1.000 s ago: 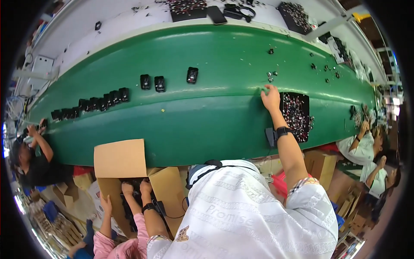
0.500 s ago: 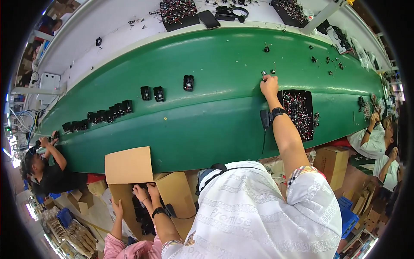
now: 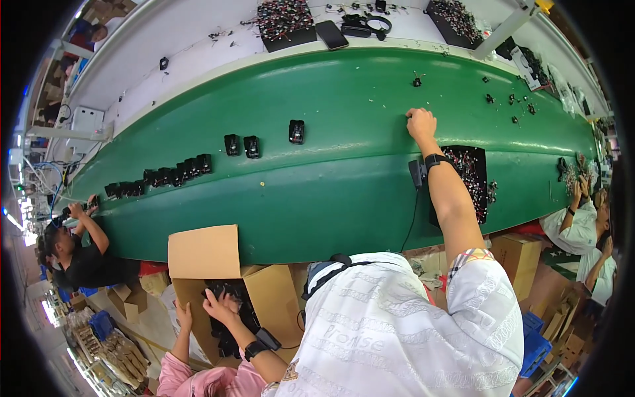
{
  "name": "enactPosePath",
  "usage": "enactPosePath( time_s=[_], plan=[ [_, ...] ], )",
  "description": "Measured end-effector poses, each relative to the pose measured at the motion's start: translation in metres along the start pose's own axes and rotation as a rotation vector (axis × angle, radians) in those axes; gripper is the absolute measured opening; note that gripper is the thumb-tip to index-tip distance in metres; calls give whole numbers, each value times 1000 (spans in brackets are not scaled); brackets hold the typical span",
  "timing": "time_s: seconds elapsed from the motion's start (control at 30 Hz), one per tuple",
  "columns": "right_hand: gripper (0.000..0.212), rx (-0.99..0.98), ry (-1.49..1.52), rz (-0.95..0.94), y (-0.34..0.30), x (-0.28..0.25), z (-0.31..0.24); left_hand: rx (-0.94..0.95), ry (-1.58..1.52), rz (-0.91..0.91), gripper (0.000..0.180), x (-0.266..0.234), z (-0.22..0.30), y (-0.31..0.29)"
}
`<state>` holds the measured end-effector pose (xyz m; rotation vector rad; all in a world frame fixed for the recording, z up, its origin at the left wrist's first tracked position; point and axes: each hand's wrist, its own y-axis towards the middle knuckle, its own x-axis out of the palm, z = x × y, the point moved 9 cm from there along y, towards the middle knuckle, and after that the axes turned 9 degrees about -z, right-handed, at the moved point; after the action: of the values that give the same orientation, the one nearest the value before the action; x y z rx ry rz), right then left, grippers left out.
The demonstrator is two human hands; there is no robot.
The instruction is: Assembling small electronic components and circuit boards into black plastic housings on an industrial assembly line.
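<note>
Far out over the green worktop, the right hand rests with its fingers curled inward; their tips are hidden, so I cannot tell whether they are together, apart or clamped on a part. Just nearer lies a black tray heaped with small wired components, its long axis running near to far, probably set beside the forearm for easy reach. The components point every way.

Near left, the left hand reaches into an open cardboard carton over black parts; blur hides whether its fingers are apart or closed. A co-worker's hand touches the carton's left side, perhaps steadying it.

Farther left on the worktop, three black casings stand apart, long axes roughly near to far, perhaps spaced for easy picking; which end is the front is unclear.
</note>
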<state>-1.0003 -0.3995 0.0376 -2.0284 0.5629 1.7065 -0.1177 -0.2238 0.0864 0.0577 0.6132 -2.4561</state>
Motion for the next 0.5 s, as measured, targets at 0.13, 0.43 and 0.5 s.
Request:
enactPosePath(
  time_s=[0.13,0.43,0.5],
  plan=[
    [26,-284,457,-39,-29,-21,-70,119,-187,-271,55,89,49,-28],
    [18,-925,868,-162,-268,-227,-252,-90,-363,-1293,61,393,102,-194],
    [21,-1065,795,-131,-292,-236,-265,-47,-313,-1299,59,403,108,-206]
  ],
)
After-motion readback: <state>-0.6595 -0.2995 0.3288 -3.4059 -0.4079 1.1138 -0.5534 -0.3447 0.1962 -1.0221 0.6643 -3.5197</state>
